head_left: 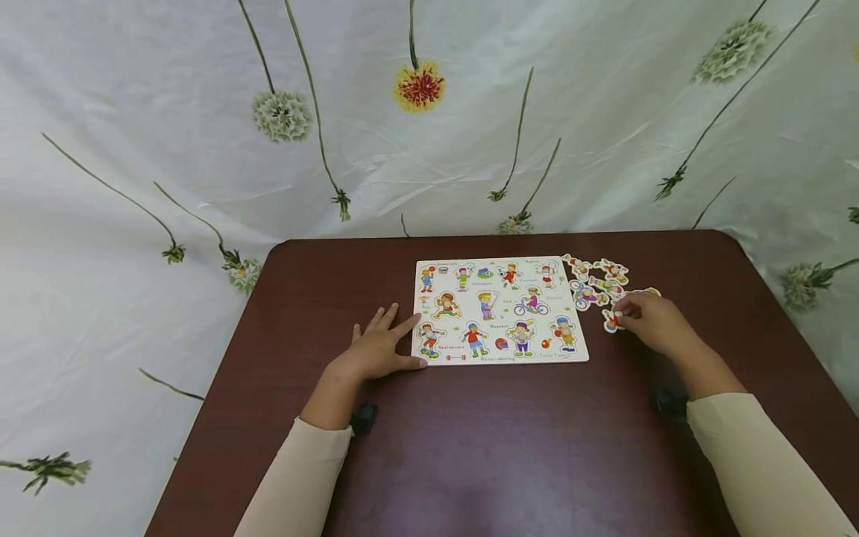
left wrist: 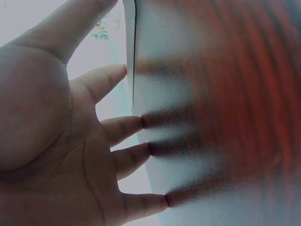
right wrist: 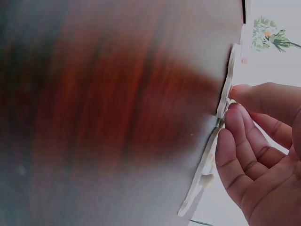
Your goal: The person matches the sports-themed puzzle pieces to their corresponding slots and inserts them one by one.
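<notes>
A white puzzle board (head_left: 496, 347) with printed children playing sports lies flat on the table. My left hand (head_left: 381, 349) rests at its left side, fingers spread, thumb and index finger touching the edge; in the left wrist view the straight fingertips (left wrist: 134, 155) press on the tabletop. Right of the board, my right hand (head_left: 647, 322) pinches a small cut-out figure puzzle piece (head_left: 610, 321) between thumb and fingers. The right wrist view shows this piece (right wrist: 227, 82) edge-on at the tabletop, with the thumb against it. Another piece (right wrist: 200, 172) lies beneath the fingers, partly hidden.
Several loose figure pieces (head_left: 590, 292) lie in a cluster by the board's right edge, some touching. The dark red-brown table (head_left: 496, 447) has rounded far corners. Behind it hangs a white cloth (head_left: 362, 149) printed with flowers.
</notes>
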